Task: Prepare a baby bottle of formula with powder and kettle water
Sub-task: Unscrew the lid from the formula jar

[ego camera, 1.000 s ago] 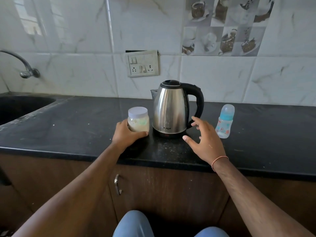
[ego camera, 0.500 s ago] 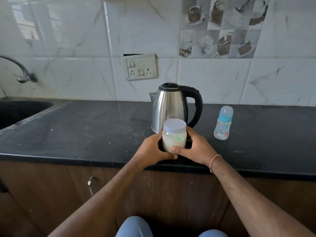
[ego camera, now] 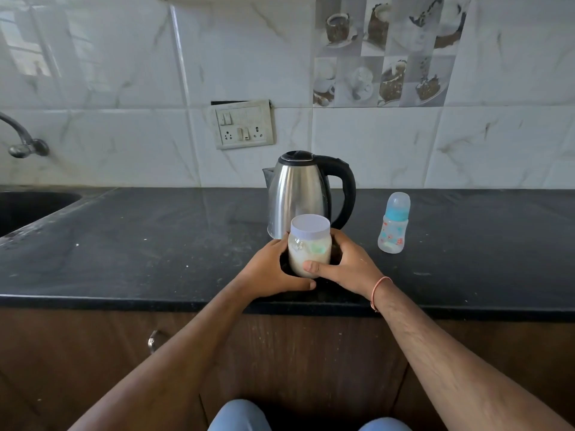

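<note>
A clear jar [ego camera: 309, 250] with a pale lavender lid sits at the centre of the frame, mostly full of off-white powder, its lid on. Directly behind it, toward the wall, stands a steel kettle [ego camera: 298, 194] with a black lid and black handle, lid down; what it holds cannot be seen. To the right of centre a baby bottle [ego camera: 394, 223] stands upright on the black bench [ego camera: 140, 244], capped by a clear dome over a blue collar; a little pale matter seems to lie at its bottom, though that is hard to tell.

The left hand [ego camera: 273, 269] grips the jar from the left, its fingers curled round the far side and the thumb lying low along the front of the base. The right hand [ego camera: 345, 265] grips it from the right, fingers wrapped behind and the thumb pressed across the lower front of the glass. Whether the jar rests on the bench or is lifted just off it cannot be told.

The bench's front edge runs across the frame just below the wrists, with brown cabinet doors [ego camera: 311, 353] beneath. A sink [ego camera: 28, 206] cuts into the bench at the far left, under a tap [ego camera: 21, 141]. Bare bench lies between the sink and the hands, and more to the right of the bottle. A switch plate [ego camera: 244, 124] hangs on the tiled wall above the kettle.
</note>
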